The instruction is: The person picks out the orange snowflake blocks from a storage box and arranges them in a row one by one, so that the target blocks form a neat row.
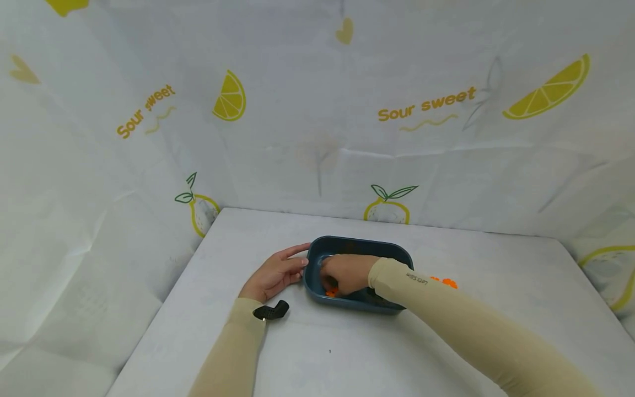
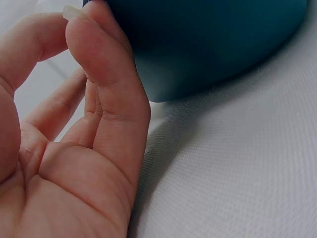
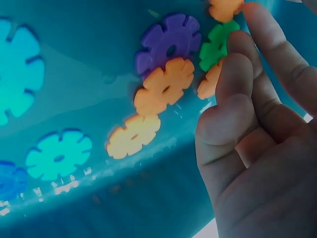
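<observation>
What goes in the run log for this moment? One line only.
left hand: rests against bin | right hand: in bin, fingers at snowflake discs | orange discs: on table

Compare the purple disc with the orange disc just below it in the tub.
The purple disc is dark violet; the orange disc is light orange. The purple one lies higher up against the tub wall; the orange one sits below it, overlapping its lower edge. The purple one looks slightly larger in the right wrist view. Both are flat, notched snowflake-style pieces with a centre hole, left of the right hand.

Dark teal plastic tub; flat snowflake-shaped plastic discs orange, purple, green, light blue; white cloth-covered table; white backdrop sheet, yellow lemon print; beige sleeves.
</observation>
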`<state>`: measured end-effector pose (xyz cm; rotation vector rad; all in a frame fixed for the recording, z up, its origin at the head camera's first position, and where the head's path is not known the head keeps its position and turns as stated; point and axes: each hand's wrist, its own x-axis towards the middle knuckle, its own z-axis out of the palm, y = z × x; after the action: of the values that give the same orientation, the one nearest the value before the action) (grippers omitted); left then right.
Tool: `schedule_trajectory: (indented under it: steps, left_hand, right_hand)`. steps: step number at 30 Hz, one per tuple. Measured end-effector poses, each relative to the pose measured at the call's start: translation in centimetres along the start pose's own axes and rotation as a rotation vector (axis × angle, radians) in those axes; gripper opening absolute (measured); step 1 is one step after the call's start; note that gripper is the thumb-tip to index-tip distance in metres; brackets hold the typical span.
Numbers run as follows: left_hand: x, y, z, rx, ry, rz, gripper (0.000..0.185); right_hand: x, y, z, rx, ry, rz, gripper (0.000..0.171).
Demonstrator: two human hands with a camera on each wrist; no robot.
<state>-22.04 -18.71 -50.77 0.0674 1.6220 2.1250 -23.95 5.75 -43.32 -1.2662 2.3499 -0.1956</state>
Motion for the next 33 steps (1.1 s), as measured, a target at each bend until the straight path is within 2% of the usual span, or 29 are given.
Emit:
schedule_trajectory:
  steps: [8,18,33]
  left_hand:
    - [0.0,0.1,-0.1,0.001,0.000,0.009,0.055]
    - [-0.1,0.3,0.1,0.007,0.006,0.006,0.054]
    - [-0.1,0.2,0.1,-0.002,0.000,0.003,0.054]
  right_hand:
    - [-0.3,0.1,-0.3,-0.013,0.026,0.001,0.021]
    - [0.2,-0.5,0.0,-0.062,0.041,-0.013,0.012]
    - [-0.5,-1.9,-0.2,-0.131,0.045,0.068,0.014]
